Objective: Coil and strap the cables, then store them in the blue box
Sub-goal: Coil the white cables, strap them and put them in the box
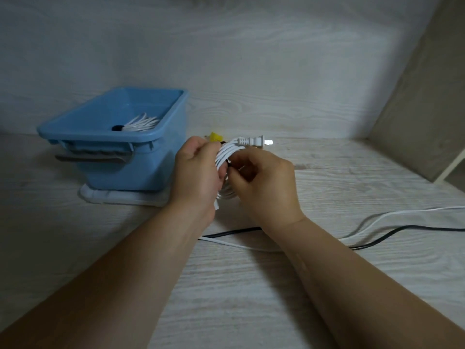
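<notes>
coiled white cable [224, 153], plug [254, 141] sticking out, held above the worktop [251, 285] just right of the blue box [141, 170]. left hand [196, 170] grips the coil; right hand [261, 182] pinches its side. another white coil [144, 123] lies inside the box.

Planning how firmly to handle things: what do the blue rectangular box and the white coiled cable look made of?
Blue rectangular box: likely moulded plastic, satin finish, going by its rolled rim and moulded handle. White coiled cable: seemingly smooth, flexible plastic sheath, since it bends into tight loops; ribbed moulded plug.
</notes>
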